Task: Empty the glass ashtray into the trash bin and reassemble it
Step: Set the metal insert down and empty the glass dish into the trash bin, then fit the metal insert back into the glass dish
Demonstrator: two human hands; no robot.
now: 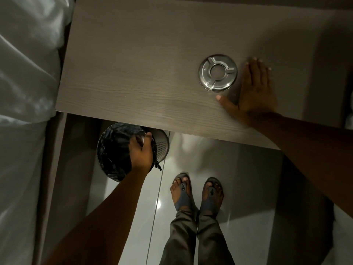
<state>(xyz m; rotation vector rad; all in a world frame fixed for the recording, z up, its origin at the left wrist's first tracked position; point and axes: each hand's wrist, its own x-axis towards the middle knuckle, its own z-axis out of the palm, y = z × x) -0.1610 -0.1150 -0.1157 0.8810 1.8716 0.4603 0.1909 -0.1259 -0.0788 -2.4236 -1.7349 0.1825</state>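
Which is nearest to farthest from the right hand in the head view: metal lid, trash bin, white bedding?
From the right hand, flat on the desk:
1. Metal lid, just to its left on the desk, apparently not touching.
2. Trash bin, on the floor under the desk edge, with the left hand at its rim.
3. White bedding, far left.

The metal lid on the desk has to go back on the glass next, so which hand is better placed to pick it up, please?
The right hand. It lies flat on the desk right beside the metal lid, while the left hand is down at the trash bin.
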